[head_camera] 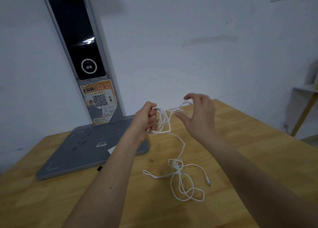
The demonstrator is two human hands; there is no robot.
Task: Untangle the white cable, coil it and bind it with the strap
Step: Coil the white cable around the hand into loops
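Note:
My left hand grips a small coil of the white cable above the wooden table. From the coil one strand rises to the fingers of my right hand, whose fingers are spread and loosely curved, thumb apart; the strand touches the fingertips, which are blurred. Another strand drops to the table and ends in a loose tangle of loops, with the plug end lying at its right. A small black piece, possibly the strap, lies by the grey base's front edge, partly hidden by my left forearm.
A grey kiosk stand with a flat base occupies the table's back left, its column with a dark screen and an orange QR sticker leaning against the white wall. A small side table stands at the far right.

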